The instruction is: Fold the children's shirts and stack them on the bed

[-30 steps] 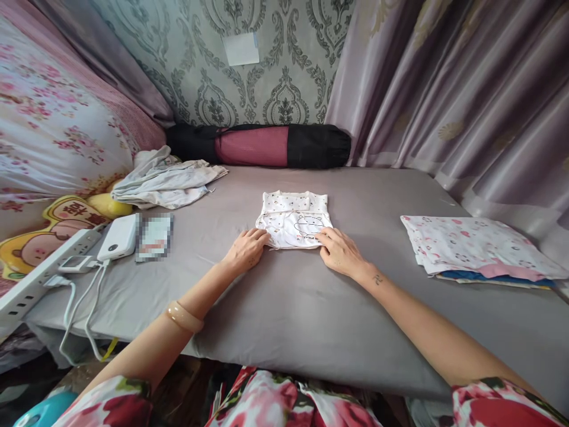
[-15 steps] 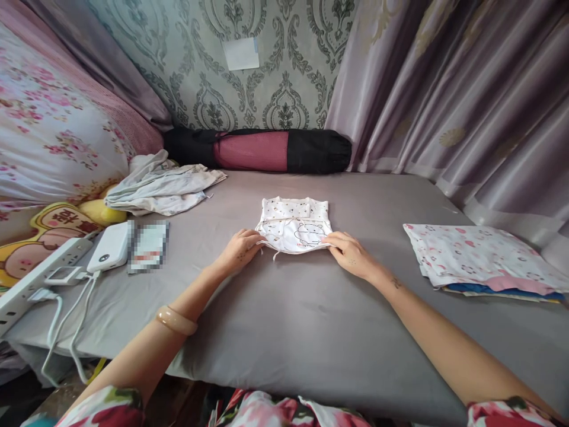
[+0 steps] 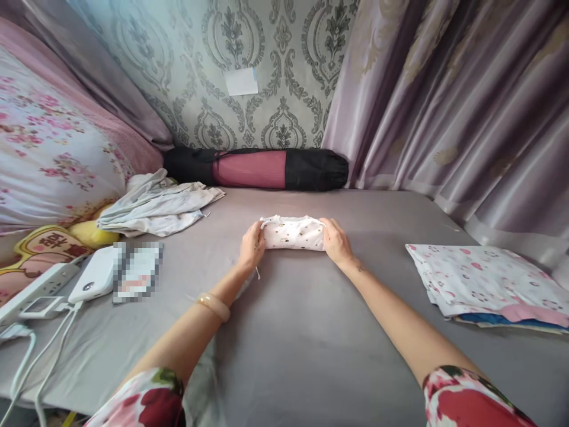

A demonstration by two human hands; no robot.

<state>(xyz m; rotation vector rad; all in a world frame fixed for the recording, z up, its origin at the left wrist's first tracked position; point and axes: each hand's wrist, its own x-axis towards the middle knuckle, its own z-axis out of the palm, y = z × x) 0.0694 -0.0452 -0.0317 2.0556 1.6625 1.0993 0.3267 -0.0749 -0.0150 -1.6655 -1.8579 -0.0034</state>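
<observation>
A small white printed baby garment (image 3: 293,233), folded into a narrow bundle, lies on the grey bed sheet (image 3: 311,332) in front of me. My left hand (image 3: 252,244) grips its left end, with the fingers curled round the edge. At the opposite end my right hand (image 3: 336,240) is closed on the cloth, its thumb out of clear sight. White ties show along the top edge, and one string hangs below my left hand. The drawn animal figure on the garment is out of sight.
Folded printed cloths (image 3: 484,279) lie at the right. A crumpled pale cloth (image 3: 155,204) is at the back left, near a power bank (image 3: 98,273), a power strip (image 3: 40,290) and cables. A long black and pink bag (image 3: 253,169) lies along the wall.
Both hands have folded the garment's front part up and over, away from me. It is now a narrower strip, and its animal drawing is covered. The camera view has tilted up slightly.
</observation>
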